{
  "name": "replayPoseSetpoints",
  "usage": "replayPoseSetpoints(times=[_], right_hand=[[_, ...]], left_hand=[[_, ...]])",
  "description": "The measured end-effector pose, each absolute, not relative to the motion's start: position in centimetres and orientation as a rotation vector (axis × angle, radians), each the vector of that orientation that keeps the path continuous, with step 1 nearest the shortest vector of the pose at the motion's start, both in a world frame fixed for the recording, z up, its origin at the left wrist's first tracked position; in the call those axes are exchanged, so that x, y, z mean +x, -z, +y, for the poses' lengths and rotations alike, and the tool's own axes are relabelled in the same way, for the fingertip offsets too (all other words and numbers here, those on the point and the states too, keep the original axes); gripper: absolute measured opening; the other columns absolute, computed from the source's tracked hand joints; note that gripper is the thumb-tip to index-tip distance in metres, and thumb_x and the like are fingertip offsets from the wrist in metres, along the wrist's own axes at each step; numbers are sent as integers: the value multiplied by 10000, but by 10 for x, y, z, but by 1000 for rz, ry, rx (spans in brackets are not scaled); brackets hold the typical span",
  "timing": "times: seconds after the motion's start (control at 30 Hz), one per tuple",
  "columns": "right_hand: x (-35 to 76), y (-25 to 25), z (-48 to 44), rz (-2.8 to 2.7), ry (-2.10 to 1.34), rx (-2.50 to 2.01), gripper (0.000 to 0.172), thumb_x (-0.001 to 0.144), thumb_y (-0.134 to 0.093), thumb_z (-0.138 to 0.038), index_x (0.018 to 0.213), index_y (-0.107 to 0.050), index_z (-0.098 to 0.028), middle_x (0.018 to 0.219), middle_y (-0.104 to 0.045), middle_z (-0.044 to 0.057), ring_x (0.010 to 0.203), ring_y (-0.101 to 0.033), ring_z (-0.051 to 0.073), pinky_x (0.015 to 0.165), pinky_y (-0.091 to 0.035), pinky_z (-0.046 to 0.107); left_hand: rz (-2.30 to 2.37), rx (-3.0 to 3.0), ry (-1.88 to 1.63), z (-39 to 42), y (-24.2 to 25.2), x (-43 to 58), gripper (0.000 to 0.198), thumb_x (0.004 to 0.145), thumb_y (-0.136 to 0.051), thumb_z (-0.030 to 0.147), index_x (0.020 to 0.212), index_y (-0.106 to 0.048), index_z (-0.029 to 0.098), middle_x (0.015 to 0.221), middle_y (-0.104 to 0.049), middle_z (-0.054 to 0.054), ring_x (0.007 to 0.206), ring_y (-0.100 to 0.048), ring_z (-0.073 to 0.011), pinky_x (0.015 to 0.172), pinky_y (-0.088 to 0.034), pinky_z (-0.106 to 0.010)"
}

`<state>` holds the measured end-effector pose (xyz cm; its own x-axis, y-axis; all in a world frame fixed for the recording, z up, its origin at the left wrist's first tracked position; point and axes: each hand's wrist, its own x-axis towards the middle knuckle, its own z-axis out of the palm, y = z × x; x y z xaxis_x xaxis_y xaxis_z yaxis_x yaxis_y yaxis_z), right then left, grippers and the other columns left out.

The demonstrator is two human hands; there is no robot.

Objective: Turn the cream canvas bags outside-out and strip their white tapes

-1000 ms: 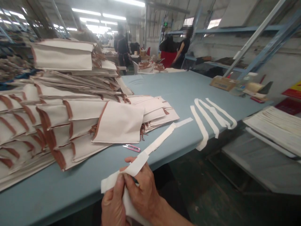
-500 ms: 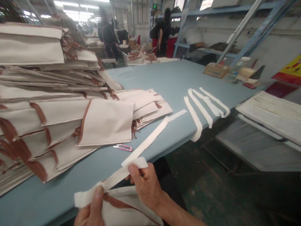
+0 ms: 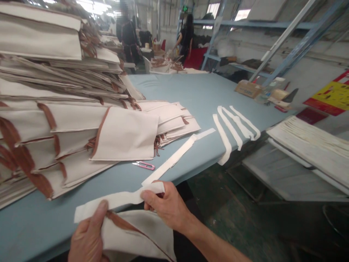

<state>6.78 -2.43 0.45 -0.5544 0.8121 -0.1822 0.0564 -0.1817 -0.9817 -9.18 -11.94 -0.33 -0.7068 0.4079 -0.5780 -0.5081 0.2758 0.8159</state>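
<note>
My left hand (image 3: pixel 88 238) pinches the near end of a long white fabric strip (image 3: pixel 120 199) together with a cream canvas bag (image 3: pixel 139 236) that has brown trim, low at the table's front edge. My right hand (image 3: pixel 166 203) grips the same strip further along, thumb on top. From there the strip runs away across the blue table (image 3: pixel 201 98) toward the right. Small pink thread snips (image 3: pixel 144 166) lie on the table just beyond my hands.
Tall stacks of folded cream bags with brown handles (image 3: pixel 62 102) fill the left of the table. Several loose white strips (image 3: pixel 234 127) hang over the right edge. A cardboard box (image 3: pixel 248 89) and clutter sit far right. Two people stand behind. A metal rack (image 3: pixel 305 145) stands at right.
My hands have drawn apart along the strip, the left sliding left and down. The cream bag has come into view under the strip.
</note>
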Motion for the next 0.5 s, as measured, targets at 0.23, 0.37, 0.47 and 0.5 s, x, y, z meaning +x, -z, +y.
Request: replayPoseSetpoints(times=[0.23,0.37,0.47,0.5], right_hand=[[29,2,-32,-1403,-1869,-985,411,804,-761,-557,653,-581,-219,602,-542,-27,604,-499,143,617,-460,284],[8,5,-37,-1393,-1894,-980,429,786,-792,-585,687,-576,-227,610,-529,-26,620,-488,157,652,-489,316],[2,1,-39,-1397,-1889,-954,396,802,-804,-567,759,-621,-219,684,-599,-4,657,-517,166,673,-506,314],[3,-1,-38,-1395,-1881,-948,390,804,-811,-560,772,-626,-218,697,-608,-2,663,-521,164,661,-502,303]], left_hand=[[1491,-270,-1509,-131,11,-92,394,761,-821,522,942,-760,178,648,-787,-16,467,-704,-225,449,-584,-303],[1436,-189,-1579,-129,9,-104,504,645,-897,587,908,-746,184,613,-743,19,452,-660,-191,453,-548,-276],[1508,-174,-1579,-137,14,-111,611,574,-915,670,922,-767,189,639,-756,12,482,-669,-207,434,-501,-265],[1555,-135,-1524,-144,17,-112,642,551,-913,711,884,-776,179,642,-762,-10,507,-681,-226,436,-496,-272]])
